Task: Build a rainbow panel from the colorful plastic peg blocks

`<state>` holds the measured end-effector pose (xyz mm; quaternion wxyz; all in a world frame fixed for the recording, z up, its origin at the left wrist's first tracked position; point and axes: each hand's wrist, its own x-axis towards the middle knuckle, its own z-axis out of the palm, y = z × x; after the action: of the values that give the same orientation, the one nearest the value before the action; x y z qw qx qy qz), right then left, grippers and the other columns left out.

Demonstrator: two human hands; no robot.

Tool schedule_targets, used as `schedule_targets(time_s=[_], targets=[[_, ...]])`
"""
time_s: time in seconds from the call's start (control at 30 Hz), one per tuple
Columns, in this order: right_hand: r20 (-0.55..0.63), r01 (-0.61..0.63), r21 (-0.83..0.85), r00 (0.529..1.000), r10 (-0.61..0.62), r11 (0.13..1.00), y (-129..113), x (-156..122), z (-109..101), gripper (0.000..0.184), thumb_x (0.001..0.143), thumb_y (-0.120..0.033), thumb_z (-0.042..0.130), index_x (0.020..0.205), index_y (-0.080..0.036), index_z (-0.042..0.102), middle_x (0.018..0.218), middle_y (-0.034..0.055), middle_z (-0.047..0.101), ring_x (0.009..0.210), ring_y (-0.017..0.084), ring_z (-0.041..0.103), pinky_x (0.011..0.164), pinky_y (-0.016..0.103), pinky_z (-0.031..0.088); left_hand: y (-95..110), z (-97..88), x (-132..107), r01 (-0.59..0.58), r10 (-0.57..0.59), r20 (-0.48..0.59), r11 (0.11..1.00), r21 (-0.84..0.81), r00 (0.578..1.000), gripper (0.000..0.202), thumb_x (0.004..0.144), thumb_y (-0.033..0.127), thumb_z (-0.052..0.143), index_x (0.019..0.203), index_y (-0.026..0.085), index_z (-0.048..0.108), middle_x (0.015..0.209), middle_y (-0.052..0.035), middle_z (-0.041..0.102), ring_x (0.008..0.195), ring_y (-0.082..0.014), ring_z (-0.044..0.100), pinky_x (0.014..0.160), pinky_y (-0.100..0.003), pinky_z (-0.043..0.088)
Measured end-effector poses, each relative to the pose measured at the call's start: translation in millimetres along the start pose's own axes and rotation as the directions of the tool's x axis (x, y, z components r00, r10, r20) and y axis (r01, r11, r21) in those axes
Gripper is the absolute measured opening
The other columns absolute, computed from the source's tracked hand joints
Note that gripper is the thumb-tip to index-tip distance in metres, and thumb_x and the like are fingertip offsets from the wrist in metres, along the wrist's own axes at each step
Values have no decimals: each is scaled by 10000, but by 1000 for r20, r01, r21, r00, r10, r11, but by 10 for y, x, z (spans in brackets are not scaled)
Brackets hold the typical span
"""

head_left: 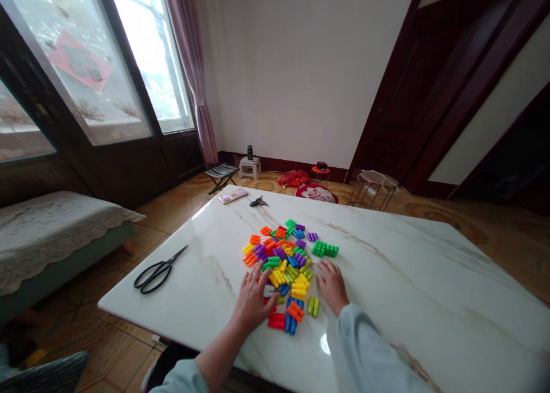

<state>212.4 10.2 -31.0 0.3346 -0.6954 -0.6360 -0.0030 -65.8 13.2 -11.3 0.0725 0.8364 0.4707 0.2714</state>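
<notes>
A heap of plastic bullet-shaped building blocks (283,250) in orange, purple, yellow, green, blue and red lies on the white marble-patterned table. My left hand (254,295) rests over the heap's near left side with its fingers apart; some blocks under it are hidden. On the right of the heap, my right hand (333,284) lies palm down on the table, fingers stretched out, holding nothing that shows. Just beyond it sits a joined row of green blocks (325,248). Closer to me are an orange block (295,311), blue blocks (290,324) and a lime green block (313,306).
Black-handled scissors (157,272) lie on the table's left part. A phone (233,195) and small dark pliers or clippers (258,201) lie near the far edge. Beyond the table stand a folding stool (222,174), a white stool (250,167) and a round-topped stool (375,181).
</notes>
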Motion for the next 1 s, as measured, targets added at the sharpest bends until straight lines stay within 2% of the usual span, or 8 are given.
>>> schedule_targets(time_s=[0.07,0.17,0.4,0.57,0.7,0.8,0.9,1.0], targets=[[103,96,-113,991,-85,989,-53,-133,-35,448,835,-199,413,1243,-192,597,1323,80,559,1212,220,474,1040,378,350,-9,-5,2,-2,2,11,1000,6,1000,521,847,377,538,1337,226,446,1492,-133,319,1375,-296,295,1100,-525,263],[188,123,-224,979,-81,967,-103,-269,-55,503,875,-240,370,1365,-205,482,1444,48,440,1325,222,374,1086,421,276,-28,-14,12,-23,23,18,999,21,1000,484,885,373,500,1355,272,449,1518,-103,279,1381,-295,287,1082,-529,296],[151,92,-239,987,-57,967,-105,-290,-7,507,869,-260,367,1360,-236,493,1459,27,413,1335,214,379,1095,417,260,-87,23,24,-5,3,28,996,89,1000,502,861,292,533,1354,347,457,1503,-80,315,1366,-326,310,1046,-609,306],[162,93,-232,985,-55,968,-96,-302,16,518,868,-251,360,1372,-238,478,1482,13,373,1352,223,348,1103,426,239,-44,-110,206,-79,75,63,995,65,995,442,789,383,614,1226,328,580,1414,-86,445,1315,-349,381,1040,-627,319],[174,87,-229,984,-47,970,-93,-311,22,533,866,-244,352,1389,-245,454,1494,-1,348,1364,228,326,1113,436,218,56,-211,712,-120,129,126,990,-77,984,318,836,378,545,1120,274,643,1250,-90,576,1109,-276,575,921,-455,502],[183,75,-215,982,-35,974,-94,-305,11,544,861,-244,361,1399,-255,439,1499,-4,338,1371,230,314,1120,444,209,101,-127,1309,-179,197,162,977,-118,967,345,835,294,526,1169,261,608,1202,-69,599,1093,-233,580,946,-393,488],[223,55,-199,975,-10,978,-105,-290,-19,549,859,-254,366,1405,-260,430,1503,-8,325,1377,233,304,1121,454,217,101,84,1949,-197,204,214,979,-55,955,497,805,234,535,1299,200,505,1308,-124,516,1192,-257,514,998,-410,438],[269,33,-188,963,19,982,-129,-274,-59,562,854,-249,363,1414,-253,416,1513,-14,297,1383,231,293,1128,455,212,87,323,2462,-144,64,439,978,152,896,818,698,235,648,1440,189,307,1488,-181,283,1352,-355,312,1012,-478,395]])
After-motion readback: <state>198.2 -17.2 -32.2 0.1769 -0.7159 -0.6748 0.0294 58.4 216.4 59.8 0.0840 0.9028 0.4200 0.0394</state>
